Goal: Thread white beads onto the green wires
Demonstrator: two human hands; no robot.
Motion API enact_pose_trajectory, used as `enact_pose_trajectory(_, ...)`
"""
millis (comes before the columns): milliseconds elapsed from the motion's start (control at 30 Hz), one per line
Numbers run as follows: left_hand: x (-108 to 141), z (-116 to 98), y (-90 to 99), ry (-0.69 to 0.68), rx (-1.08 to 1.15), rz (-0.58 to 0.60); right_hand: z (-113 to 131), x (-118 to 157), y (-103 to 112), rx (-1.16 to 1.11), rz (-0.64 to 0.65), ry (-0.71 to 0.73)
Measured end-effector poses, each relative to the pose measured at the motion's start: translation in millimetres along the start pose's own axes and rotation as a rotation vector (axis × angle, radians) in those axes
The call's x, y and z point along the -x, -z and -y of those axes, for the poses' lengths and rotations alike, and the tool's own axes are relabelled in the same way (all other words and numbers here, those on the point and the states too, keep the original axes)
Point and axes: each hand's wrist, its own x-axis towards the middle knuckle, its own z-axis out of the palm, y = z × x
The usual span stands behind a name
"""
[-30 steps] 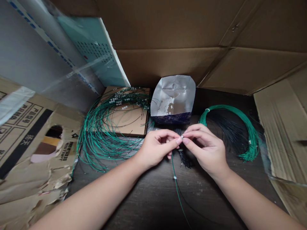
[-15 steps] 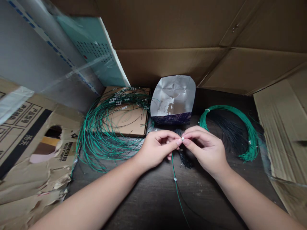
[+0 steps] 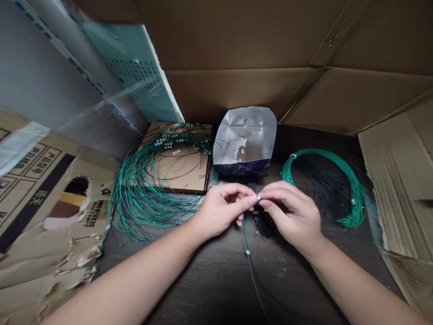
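My left hand (image 3: 225,207) is closed in a pinch on a green wire (image 3: 251,269), which hangs down from it toward the near edge. A small white bead (image 3: 247,253) sits partway along that wire, where a dark wire runs beside it. Thumb and forefinger of my right hand (image 3: 293,210) are pinched on another small white bead (image 3: 259,198), right at the left fingertips. Whether the wire's end passes through this bead is too small to tell. Behind the hands lies a tied bundle of black wires (image 3: 262,225), partly covered by them.
An open silver-lined bag (image 3: 262,133) holds many white beads. Green wires with beads (image 3: 135,212) spread over a flat cardboard box (image 3: 182,174) on the left. A tied coil of green wires (image 3: 356,194) and loose black wires (image 3: 318,180) lie right. Cardboard walls (image 3: 237,45) surround the table.
My right hand has shifted very slightly right, and a little more of the bead shows between the fingertips. Both hands keep their pinch.
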Motion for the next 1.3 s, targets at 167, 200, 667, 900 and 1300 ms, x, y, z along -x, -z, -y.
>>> enact_pose_trajectory(167,-1,0,0.9,0.007,0.008,0.014,2,1,-2,0.038,-0.034,0.042)
enact_pose_trajectory(200,-1,0,0.8,0.007,0.008,0.014,3,1,-3,0.043,-0.043,0.05)
enact_pose_trajectory(667,-1,-3,-0.3,0.011,0.01,-0.009,4,3,-4,0.089,-0.058,0.054)
enact_pose_trajectory(900,-2,-2,0.5,0.007,-0.021,-0.012,4,2,-4,0.083,-0.044,0.051)
enact_pose_trajectory(1300,-2,5,1.3,0.011,-0.074,-0.024,9,-9,11,0.137,0.097,0.053)
